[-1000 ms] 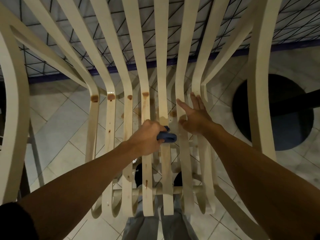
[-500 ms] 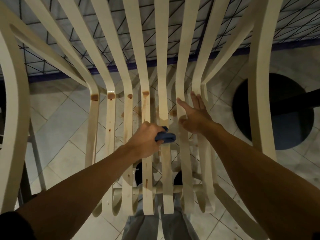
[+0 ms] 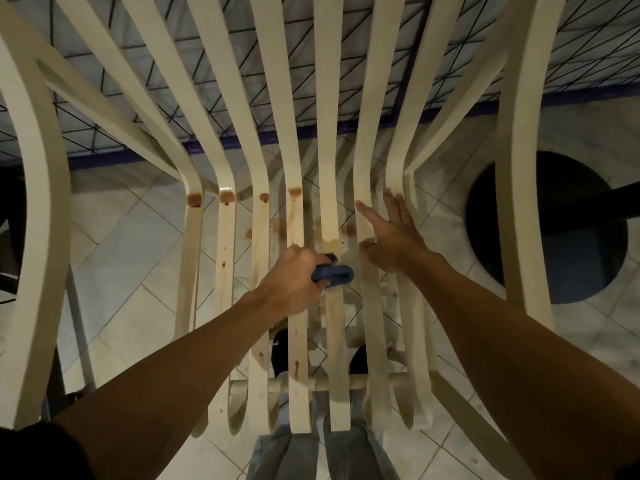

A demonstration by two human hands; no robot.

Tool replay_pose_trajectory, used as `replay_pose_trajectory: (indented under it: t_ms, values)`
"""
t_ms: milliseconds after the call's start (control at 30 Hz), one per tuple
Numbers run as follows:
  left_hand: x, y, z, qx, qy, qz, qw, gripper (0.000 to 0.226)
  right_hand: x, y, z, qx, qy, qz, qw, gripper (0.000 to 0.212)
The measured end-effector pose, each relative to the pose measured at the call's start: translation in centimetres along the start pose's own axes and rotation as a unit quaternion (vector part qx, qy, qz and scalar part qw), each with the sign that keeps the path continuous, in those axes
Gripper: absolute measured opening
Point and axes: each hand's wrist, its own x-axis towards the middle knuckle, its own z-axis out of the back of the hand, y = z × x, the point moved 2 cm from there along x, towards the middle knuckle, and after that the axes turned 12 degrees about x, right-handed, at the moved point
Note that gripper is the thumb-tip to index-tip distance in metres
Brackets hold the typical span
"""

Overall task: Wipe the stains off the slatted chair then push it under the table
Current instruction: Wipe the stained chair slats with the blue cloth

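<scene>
Clutching blue cloth [image 3: 334,273], left hand [image 3: 294,285] on stained slatted chair [image 3: 329,150], slats [image 3: 375,323] running lengthwise away, right hand [image 3: 391,237] spread flat.

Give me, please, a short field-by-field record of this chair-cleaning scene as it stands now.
Chair: cream slatted wooden chair, seen from above
Left hand: left hand grips a folded blue cloth against a middle seat slat
Right hand: right hand lies flat, fingers straight, on the slats right of the cloth
Stains: brown stains at the bend of four slats left of the cloth, with drip streaks below
Floor: pale tiled floor
Stage: wiping; stains not yet all gone
</scene>
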Motion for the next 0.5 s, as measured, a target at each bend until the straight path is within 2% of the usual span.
replay_pose_trajectory:
  t_ms: [100,200,400,500]
  values:
    - [-1.0,-0.3,-0.5,0.029,0.047,-0.023,0.998,0.02,-1.3,-0.2,-0.8,0.006,-0.036,0.009,0.999,0.065]
    - [-0.6,-0.1,-0.5,0.0,0.043,-0.007,0.999,0.025,-3.1,-0.4,-2.5,-0.023,-0.08,0.027,0.996,0.054]
    - [-0.9,-0.4,-0.7,-0.028,-0.032,0.028,0.999,0.024,-7.0,-1.5,-4.9,-0.056,-0.088,0.042,0.994,0.058]
    - [-1.9,-0.9,-1.2,-0.032,-0.041,0.026,0.998,0.022,-8.4,-2.4,-5.1,-0.05,-0.081,0.04,0.995,0.062]
